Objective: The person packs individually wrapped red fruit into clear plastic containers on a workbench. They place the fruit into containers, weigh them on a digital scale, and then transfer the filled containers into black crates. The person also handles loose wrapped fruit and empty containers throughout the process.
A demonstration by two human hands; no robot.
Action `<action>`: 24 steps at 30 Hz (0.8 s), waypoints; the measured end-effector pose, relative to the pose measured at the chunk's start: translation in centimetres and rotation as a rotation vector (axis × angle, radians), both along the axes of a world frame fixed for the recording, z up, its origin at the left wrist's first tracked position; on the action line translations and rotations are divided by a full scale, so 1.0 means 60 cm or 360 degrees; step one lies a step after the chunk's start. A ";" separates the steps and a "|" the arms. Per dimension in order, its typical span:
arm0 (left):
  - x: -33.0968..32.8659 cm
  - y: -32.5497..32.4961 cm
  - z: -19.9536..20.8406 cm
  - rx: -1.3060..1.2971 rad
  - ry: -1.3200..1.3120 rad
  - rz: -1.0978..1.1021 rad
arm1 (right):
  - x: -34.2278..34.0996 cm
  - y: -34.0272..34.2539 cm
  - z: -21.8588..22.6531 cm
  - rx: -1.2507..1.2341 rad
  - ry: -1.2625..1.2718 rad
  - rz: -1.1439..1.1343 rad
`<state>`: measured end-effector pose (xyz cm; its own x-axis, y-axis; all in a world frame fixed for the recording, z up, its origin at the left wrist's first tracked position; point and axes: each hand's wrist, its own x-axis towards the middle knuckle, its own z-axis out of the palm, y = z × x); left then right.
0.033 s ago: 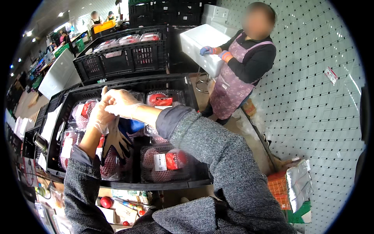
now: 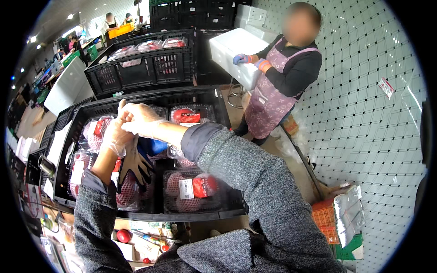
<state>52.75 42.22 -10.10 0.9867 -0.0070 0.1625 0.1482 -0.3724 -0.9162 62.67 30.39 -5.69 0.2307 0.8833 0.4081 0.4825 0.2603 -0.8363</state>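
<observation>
We have both hands together, thin clear gloves on. Left hand [image 2: 117, 133] points away from us, one finger up; left forearm [image 2: 103, 164] rises steeply from the lower left. Right hand [image 2: 143, 119] comes across from the right, fingers curled against the left, back of hand up (exact grip hidden, we can't call it). Right elbow bent, right forearm [image 2: 172, 132] slanting leftward, right wrist [image 2: 159, 127] fairly straight.

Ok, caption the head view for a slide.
Left hand and right hand, clear-gloved, meet above a black crate of boxed fruit; a co-worker stands by a white box.
</observation>
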 end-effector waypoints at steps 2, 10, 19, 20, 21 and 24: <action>-0.006 0.018 -0.016 0.0171 0.0074 0.0193 | -0.009 0.005 -0.003 0.0054 0.0022 0.0006; -0.008 -0.036 0.025 0.0012 0.0283 0.0212 | -0.005 0.003 -0.008 0.0048 -0.0010 -0.0011; -0.007 -0.015 0.010 0.0082 0.0271 0.0148 | -0.008 -0.011 0.010 -0.0097 -0.0059 -0.0009; -0.008 -0.009 0.006 0.0111 0.0228 0.0141 | -0.011 -0.005 0.004 -0.0061 -0.0020 0.0012; -0.007 -0.015 0.008 0.0095 0.0229 0.0160 | -0.008 0.000 -0.006 -0.0026 0.0020 0.0023; -0.008 -0.025 0.011 0.0132 0.0253 0.0254 | -0.007 0.012 -0.019 0.0186 0.0028 -0.0086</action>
<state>52.26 40.73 -9.47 0.9895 0.1445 0.0103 0.0506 -0.2784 -0.9591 62.25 31.12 -6.84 0.2847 0.8160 0.5032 0.4839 0.3308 -0.8102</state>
